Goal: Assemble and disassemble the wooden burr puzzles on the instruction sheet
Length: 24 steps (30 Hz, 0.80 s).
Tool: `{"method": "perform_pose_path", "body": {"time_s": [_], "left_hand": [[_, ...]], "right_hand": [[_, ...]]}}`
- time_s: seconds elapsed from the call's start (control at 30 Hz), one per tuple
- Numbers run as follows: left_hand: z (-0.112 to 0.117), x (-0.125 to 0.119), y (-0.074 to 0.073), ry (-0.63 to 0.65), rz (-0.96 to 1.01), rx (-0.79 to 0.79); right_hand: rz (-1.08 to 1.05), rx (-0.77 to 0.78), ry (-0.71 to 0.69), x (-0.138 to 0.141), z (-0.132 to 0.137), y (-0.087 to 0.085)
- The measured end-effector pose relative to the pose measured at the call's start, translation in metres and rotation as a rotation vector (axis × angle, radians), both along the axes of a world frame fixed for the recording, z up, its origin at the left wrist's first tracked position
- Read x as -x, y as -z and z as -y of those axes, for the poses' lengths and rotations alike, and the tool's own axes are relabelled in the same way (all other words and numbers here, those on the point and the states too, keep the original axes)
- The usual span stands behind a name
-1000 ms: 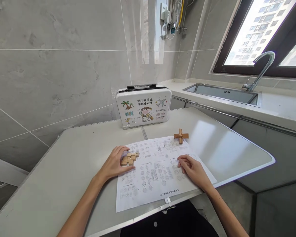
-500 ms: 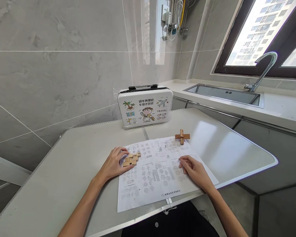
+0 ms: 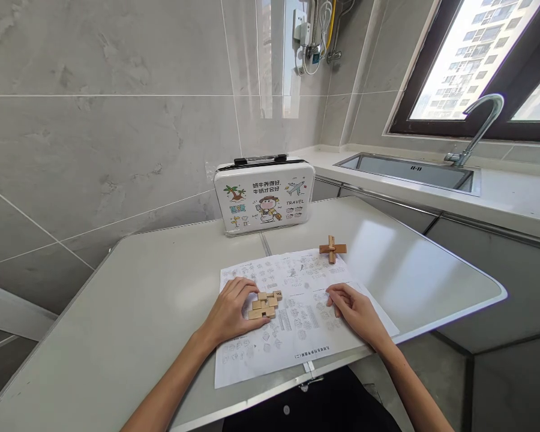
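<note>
My left hand (image 3: 230,312) rests on the printed sheet (image 3: 292,348), thumb and fingers curved around the left side of several light wooden puzzle pieces (image 3: 264,304). These blocks lie flat against each other in a stepped cluster; one at the far right bears a dark mark. On the right part of the sheet lies my right hand (image 3: 353,307), its fingers loosely bent and slightly apart, with nothing visible in them. A darker wooden cross-shaped interlocking puzzle (image 3: 332,249) sits at the sheet's far right corner, out of reach of both hands' fingers.
A white cartoon-printed case (image 3: 265,201) with a black handle stands at the back of the white table (image 3: 162,270), near the tiled wall. To the right is a counter with a sink (image 3: 409,171) and a faucet (image 3: 481,129). The table's front edge borders my lap.
My left hand has slid the cluster of wooden puzzle pieces to the right and slightly toward me across the sheet. My right hand and the cross-shaped puzzle have stayed put.
</note>
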<state>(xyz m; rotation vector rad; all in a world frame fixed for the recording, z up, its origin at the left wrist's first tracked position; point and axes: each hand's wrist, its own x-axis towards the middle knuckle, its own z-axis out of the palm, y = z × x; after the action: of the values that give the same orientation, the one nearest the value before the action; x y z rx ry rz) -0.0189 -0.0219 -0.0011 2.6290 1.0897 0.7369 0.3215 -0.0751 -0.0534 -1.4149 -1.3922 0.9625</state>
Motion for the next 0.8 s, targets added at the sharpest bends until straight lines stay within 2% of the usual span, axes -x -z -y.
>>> {"method": "perform_pose_path", "body": {"time_s": [0.3, 0.57, 0.8], "left_hand": [[0.006, -0.006, 0.001, 0.08, -0.035, 0.049], [0.003, 0.002, -0.004, 0.102, -0.018, -0.045], [0.001, 0.005, -0.007, 0.139, -0.061, -0.015]], "right_hand": [[-0.006, -0.006, -0.006, 0.0, 0.0, 0.002], [0.0, -0.002, -0.008, 0.0, 0.001, 0.0], [0.007, -0.002, -0.002, 0.0, 0.0, 0.0]]}}
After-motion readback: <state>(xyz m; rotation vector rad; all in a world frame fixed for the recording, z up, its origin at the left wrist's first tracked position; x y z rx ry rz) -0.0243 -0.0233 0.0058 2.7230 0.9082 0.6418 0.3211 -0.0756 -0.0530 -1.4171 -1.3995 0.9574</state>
